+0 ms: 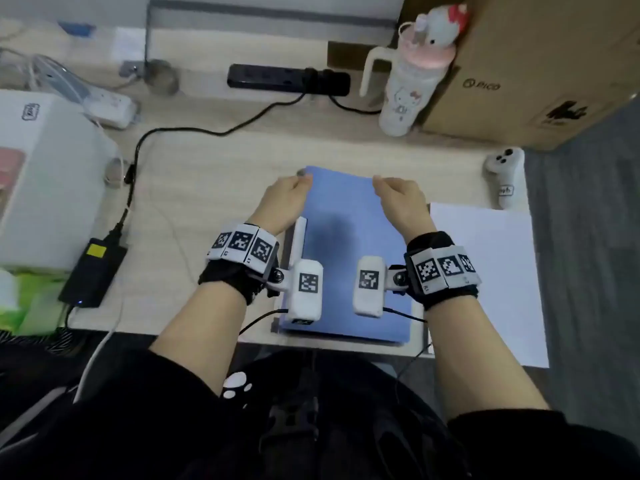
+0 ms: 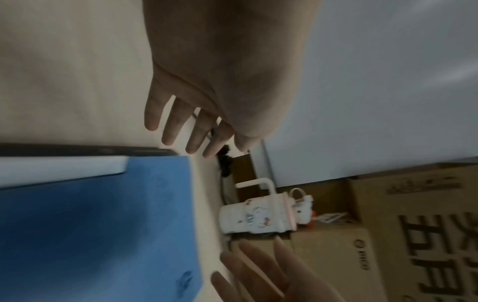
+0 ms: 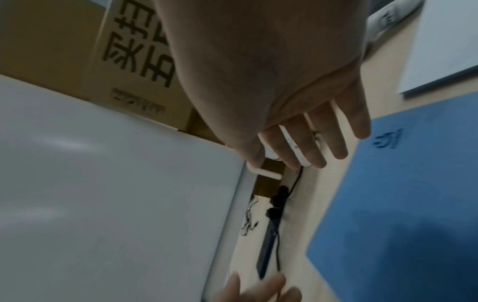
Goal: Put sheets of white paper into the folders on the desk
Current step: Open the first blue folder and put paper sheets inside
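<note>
1. Two hands of mine hover at the far edge of the blue folder (image 1: 346,251), which lies closed at the desk's (image 1: 214,161) near edge.
2. Left hand (image 1: 280,202) sits at its far-left corner, fingers straight, gripping nothing.
3. Right hand (image 1: 401,199) is over the far-right corner, fingers also loose, probably ready to lift the cover.
4. White paper (image 1: 491,278) waits just right of the folder, within reach.
5. Cardboard box (image 1: 540,64) at the far-right corner reads "PICO".
</note>
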A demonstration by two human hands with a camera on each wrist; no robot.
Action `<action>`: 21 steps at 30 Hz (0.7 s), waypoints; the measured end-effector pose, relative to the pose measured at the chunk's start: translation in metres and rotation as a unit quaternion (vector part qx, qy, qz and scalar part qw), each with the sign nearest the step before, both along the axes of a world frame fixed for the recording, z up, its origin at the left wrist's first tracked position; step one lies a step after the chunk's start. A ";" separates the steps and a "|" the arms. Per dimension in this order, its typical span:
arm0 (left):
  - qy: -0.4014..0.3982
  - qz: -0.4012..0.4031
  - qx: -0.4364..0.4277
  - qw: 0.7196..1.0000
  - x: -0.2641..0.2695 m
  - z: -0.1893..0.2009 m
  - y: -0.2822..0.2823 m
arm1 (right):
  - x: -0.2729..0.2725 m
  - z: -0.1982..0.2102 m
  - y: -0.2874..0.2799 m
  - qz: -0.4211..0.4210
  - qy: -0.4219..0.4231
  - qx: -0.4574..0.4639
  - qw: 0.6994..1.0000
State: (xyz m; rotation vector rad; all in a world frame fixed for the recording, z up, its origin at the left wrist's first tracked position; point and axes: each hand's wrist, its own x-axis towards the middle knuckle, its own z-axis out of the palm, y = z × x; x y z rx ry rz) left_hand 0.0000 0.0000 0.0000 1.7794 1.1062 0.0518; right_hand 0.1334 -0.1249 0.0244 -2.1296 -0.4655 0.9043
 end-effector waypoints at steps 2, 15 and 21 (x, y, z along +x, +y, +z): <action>-0.002 0.023 -0.027 0.999 -0.006 -0.014 -0.003 | 0.004 -0.009 -0.010 -0.018 0.003 -0.014 1.000; -0.035 0.173 -0.120 0.977 -0.025 -0.061 -0.036 | 0.017 -0.085 -0.072 -0.159 0.107 -0.055 0.980; -0.107 0.235 -0.164 0.952 -0.030 -0.064 -0.043 | 0.015 -0.086 -0.085 -0.180 0.199 0.011 0.963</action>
